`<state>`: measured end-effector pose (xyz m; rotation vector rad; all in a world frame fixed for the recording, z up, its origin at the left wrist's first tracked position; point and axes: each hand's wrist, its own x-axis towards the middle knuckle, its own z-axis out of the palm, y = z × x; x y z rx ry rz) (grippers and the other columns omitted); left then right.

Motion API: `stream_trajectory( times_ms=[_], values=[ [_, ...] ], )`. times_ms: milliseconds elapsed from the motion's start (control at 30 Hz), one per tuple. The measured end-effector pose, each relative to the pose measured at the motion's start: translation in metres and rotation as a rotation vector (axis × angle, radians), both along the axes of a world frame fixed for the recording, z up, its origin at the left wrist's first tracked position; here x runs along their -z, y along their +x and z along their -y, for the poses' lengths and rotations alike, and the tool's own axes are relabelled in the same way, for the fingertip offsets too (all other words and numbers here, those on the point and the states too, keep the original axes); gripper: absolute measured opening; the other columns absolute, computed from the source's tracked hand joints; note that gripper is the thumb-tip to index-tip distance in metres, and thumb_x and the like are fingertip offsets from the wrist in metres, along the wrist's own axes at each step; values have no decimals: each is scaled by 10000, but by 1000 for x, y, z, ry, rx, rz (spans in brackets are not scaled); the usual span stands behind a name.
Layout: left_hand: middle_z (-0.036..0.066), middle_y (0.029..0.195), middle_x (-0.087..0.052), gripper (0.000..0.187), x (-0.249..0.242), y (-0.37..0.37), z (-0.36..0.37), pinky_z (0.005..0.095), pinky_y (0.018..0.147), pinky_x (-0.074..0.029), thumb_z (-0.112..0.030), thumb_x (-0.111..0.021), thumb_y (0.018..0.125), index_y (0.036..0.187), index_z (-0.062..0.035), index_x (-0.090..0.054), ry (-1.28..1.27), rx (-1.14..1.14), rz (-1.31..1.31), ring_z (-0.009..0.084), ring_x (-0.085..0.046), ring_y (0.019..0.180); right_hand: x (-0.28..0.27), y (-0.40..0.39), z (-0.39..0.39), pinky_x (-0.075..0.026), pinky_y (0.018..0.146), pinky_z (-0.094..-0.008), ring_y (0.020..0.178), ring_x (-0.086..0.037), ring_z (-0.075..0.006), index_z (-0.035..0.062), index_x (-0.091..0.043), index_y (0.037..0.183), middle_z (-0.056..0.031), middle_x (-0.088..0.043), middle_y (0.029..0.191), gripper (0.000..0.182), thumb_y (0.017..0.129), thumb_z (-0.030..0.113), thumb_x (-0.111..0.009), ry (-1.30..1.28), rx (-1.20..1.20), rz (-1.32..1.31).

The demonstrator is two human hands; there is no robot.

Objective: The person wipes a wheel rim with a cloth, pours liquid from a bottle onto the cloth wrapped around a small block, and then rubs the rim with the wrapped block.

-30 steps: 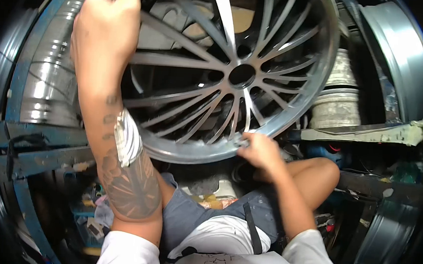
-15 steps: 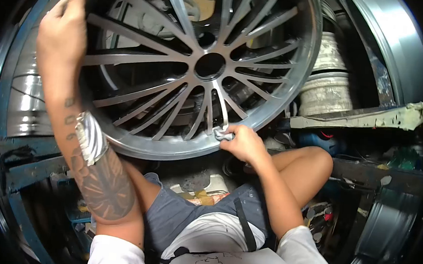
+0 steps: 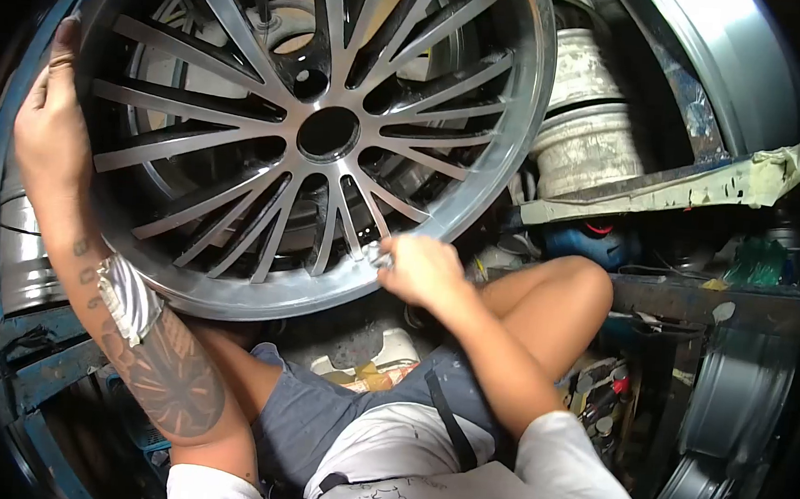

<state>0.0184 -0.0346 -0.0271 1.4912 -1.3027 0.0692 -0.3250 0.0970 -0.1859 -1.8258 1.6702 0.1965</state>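
A large multi-spoke alloy wheel rim (image 3: 238,308) fills the upper middle of the view, tilted in front of my lap. At its left edge my left hand (image 3: 54,133) grips the outer lip, with some fingers hidden behind it. My right hand (image 3: 424,272) is closed on a small crumpled grey cloth (image 3: 377,253). It presses the cloth against the spoke ends where they meet the lower lip. Silvery tape (image 3: 130,300) wraps my left forearm.
Stacked worn wheel rims (image 3: 588,147) stand at the right behind a paint-crusted ledge (image 3: 673,187). More rims (image 3: 740,394) sit at the lower right. A blue metal frame (image 3: 49,364) runs along the left. A blue container (image 3: 590,244) lies beyond my right knee.
The wheel and both hands have shifted left in view. My right hand with the cloth stays near the lower spoke ends, and my left hand keeps its hold on the lip.
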Motion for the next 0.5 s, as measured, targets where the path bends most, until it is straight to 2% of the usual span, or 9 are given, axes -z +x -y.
stream_trajectory(
  times_ms=[33,133,233,300,400,500],
  values=[
    [110,1310,-725,594,0,1,2,307,1102,-418,-568,-610,1012,1312,-68,-721,-17,55,-40,210,-648,1245,-13,-3,10,-578,891,-492,1001,-741,-362,124,-765,1104,-195,-764,1021,319,823,268,-718,44,22,-36],
    [114,1305,-727,579,-8,-6,-3,308,1096,-423,-548,-614,1018,1320,-65,-716,132,-161,62,202,-644,1247,5,16,-5,-582,877,-491,990,-744,-362,128,-767,1095,-187,-768,1012,306,827,266,-716,-10,-16,-86],
    [127,1284,-734,594,-3,-4,2,314,1088,-428,-558,-611,1015,1309,-54,-719,44,-27,-57,202,-651,1229,-5,8,1,-583,858,-505,956,-751,-373,105,-763,1060,-218,-762,982,277,814,211,-693,5,-29,-41],
    [128,1277,-737,600,-2,0,-1,311,1082,-431,-559,-615,1012,1306,-47,-720,39,-7,-24,198,-655,1221,-5,0,5,-589,835,-501,941,-755,-370,94,-764,1007,-229,-760,965,245,794,187,-686,-4,13,4],
    [125,1289,-734,594,-9,-5,-4,299,1075,-436,-528,-604,1028,1303,-13,-712,92,-39,-54,184,-652,1237,9,22,-9,-583,858,-495,953,-748,-359,122,-754,1125,-179,-769,955,353,819,297,-732,-26,-53,-91],
    [135,1309,-723,637,-3,-1,-1,305,1085,-435,-544,-591,1032,1323,14,-688,85,0,-78,197,-643,1267,-1,-2,4,-590,831,-491,931,-752,-358,114,-756,1108,-190,-767,950,356,788,270,-735,19,-28,-15]
  ],
)
